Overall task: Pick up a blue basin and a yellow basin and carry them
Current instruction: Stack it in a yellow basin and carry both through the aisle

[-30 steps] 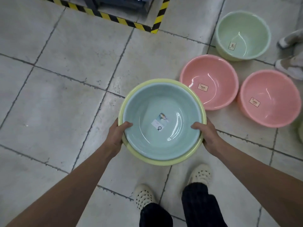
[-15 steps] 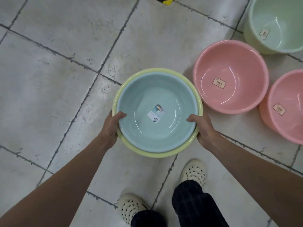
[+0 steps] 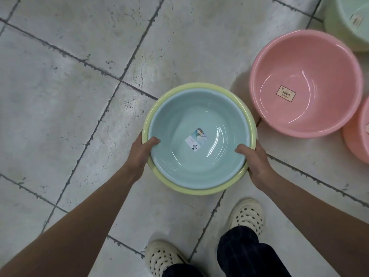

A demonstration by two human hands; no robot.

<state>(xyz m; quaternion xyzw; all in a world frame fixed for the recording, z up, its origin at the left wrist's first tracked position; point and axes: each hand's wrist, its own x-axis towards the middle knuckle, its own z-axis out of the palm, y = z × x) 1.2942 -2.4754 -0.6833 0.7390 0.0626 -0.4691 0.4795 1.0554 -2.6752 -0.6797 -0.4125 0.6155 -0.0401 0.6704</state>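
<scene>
A pale blue basin (image 3: 199, 116) sits nested inside a slightly larger yellow basin (image 3: 191, 189), and I hold the pair above the tiled floor. My left hand (image 3: 140, 151) grips the left rims, thumb hooked inside the blue basin. My right hand (image 3: 254, 159) grips the right rims the same way, thumb over the edge. A small label is stuck to the blue basin's bottom. The fingers under the basins are hidden.
A pink basin (image 3: 305, 82) stands on the floor close to the right of the held pair. A second pink basin (image 3: 357, 136) and a green basin (image 3: 347, 23) lie at the right edge. My two white clogs (image 3: 246, 215) are below.
The view has tilted down and shifted left; the floor basins have slid toward the right edge. Both hands keep the same grip on the nested basins.
</scene>
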